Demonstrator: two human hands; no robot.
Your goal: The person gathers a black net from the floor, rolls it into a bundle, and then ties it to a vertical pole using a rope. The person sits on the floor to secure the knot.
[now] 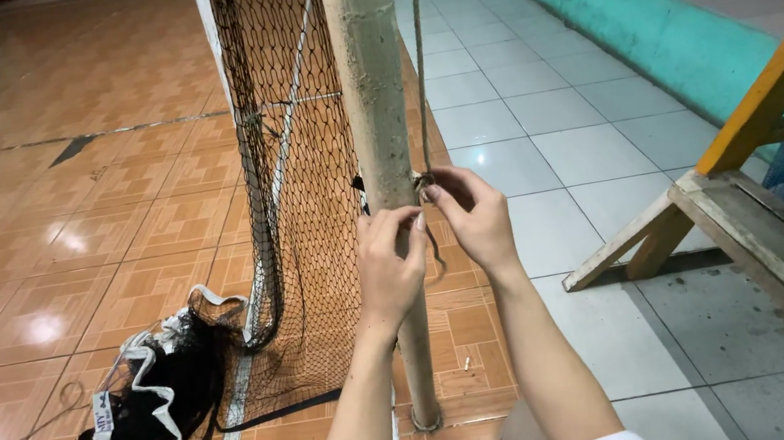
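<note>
Head view: cord (418,55) running vertically down right side of upright pole (373,101), knotted at mid-height. Right hand (473,219) pinching knot (425,183), nearer; left hand (388,266) curled against pole, just below. Net (289,163) hanging left.

**Hands at a net post, net to the left, wooden frame to the right**

A post (374,101) is standing upright at centre. Both hands are meeting against it: the left hand (389,271) in front, the right hand (472,214) on its right side, touching a cord (418,55) running down beside the post. A net (289,163) is hanging left of the post, its slack lying bunched on the floor (32,247). A wooden frame (763,201) is standing well to the right.
</note>
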